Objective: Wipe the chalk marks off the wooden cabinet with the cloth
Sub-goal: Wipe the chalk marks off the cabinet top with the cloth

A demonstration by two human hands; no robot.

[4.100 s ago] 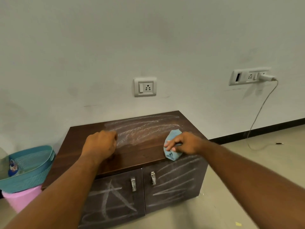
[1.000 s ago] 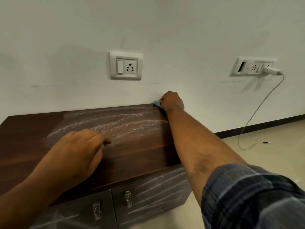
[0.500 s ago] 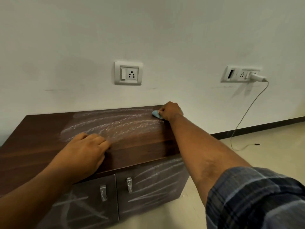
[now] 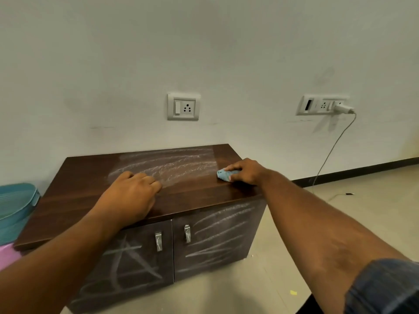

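Observation:
A low dark wooden cabinet (image 4: 79, 177) stands against the wall. White chalk marks (image 4: 172, 165) streak the back middle of its top, and more chalk lines cover both doors (image 4: 217, 236). My right hand (image 4: 246, 171) presses a bunched light-blue cloth (image 4: 224, 174) onto the top near the right end, just right of the chalk patch. A strip along the right edge looks free of chalk. My left hand (image 4: 131, 196) rests on the top near the front, fingers curled, holding nothing.
A teal basket (image 4: 15, 200) over a pink bin (image 4: 6, 254) stands left of the cabinet. Two wall sockets (image 4: 183, 106) sit above it; a charger cable (image 4: 331, 152) hangs from the right one to the floor. Tiled floor lies to the right.
My right hand has dragged the cloth from the back edge by the wall toward the front right of the top. The view has pulled back and down; my left hand stays put.

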